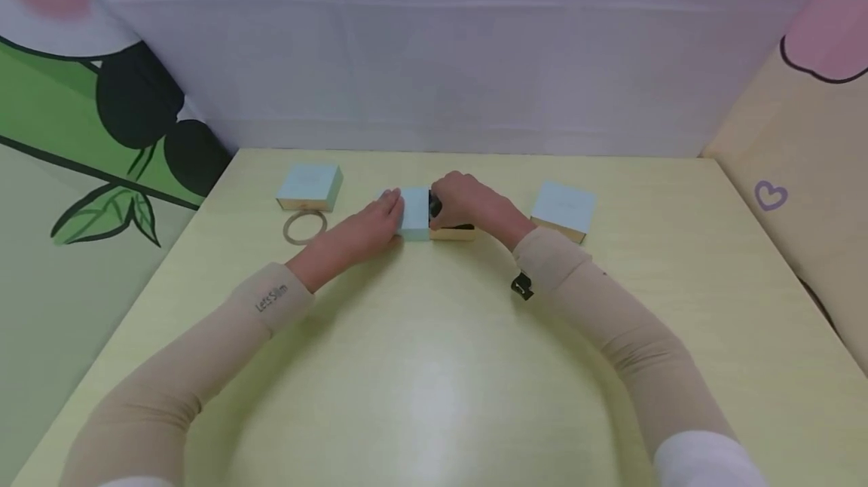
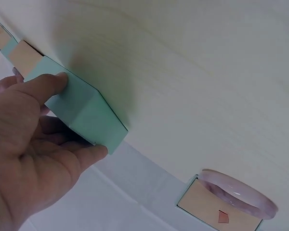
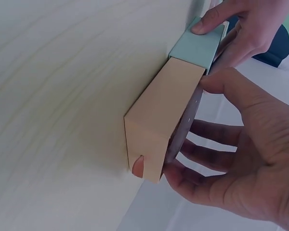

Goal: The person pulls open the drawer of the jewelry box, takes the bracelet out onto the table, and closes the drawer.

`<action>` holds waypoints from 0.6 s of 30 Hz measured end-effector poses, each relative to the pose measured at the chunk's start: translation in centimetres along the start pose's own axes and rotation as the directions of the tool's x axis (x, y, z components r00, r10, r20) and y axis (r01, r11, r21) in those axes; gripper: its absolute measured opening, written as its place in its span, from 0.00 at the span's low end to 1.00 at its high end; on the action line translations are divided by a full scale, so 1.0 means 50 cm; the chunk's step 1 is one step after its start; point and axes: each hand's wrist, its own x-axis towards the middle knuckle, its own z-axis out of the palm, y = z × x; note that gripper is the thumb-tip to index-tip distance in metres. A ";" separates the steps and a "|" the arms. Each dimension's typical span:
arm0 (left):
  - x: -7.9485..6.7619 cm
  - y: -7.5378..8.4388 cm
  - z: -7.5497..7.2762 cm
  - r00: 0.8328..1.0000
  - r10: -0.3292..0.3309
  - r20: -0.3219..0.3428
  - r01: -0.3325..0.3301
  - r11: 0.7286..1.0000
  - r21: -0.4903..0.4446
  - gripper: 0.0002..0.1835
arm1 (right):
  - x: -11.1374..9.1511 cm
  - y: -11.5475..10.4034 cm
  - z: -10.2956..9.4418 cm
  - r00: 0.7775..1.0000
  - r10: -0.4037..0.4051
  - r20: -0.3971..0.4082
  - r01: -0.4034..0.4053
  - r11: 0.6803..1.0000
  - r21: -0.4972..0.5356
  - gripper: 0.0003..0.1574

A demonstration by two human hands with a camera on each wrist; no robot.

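Observation:
A light-blue box (image 1: 415,215) stands at the table's far middle, its tan drawer (image 1: 453,235) slid out to the right. My left hand (image 1: 362,234) grips the blue sleeve; in the left wrist view its thumb lies on the front side and the fingers reach round the other side. My right hand (image 1: 464,197) is over the drawer. In the right wrist view its thumb and fingers pinch a dark, round-edged piece (image 3: 185,122) at the drawer's open top; its kind cannot be told. A pale bangle (image 2: 245,186) lies left of my left hand.
Another light-blue box (image 1: 308,184) sits at the back left, right behind the bangle. A third blue box (image 1: 563,208) lies right of my right hand. Curtain cloth (image 1: 434,72) hangs behind the table (image 1: 427,366). A painted panel (image 1: 800,170) stands along the right side.

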 end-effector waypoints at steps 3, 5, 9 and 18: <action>-0.003 0.002 -0.002 1.000 0.002 0.004 -0.002 1.000 -0.006 0.36 | -0.010 0.001 -0.003 1.000 0.000 -0.003 0.000 1.000 -0.006 0.25; -0.004 0.003 -0.003 1.000 -0.003 0.012 0.004 1.000 -0.015 0.36 | -0.020 0.004 -0.005 1.000 -0.001 -0.014 0.000 1.000 -0.016 0.28; -0.002 0.002 -0.002 1.000 -0.012 0.026 0.013 1.000 -0.024 0.37 | -0.040 0.016 -0.006 0.998 0.018 -0.053 -0.018 1.000 0.006 0.31; -0.001 0.002 -0.010 1.000 -0.002 0.006 0.003 1.000 -0.027 0.36 | -0.043 0.039 0.016 0.989 -0.062 -0.133 0.074 0.993 0.088 0.35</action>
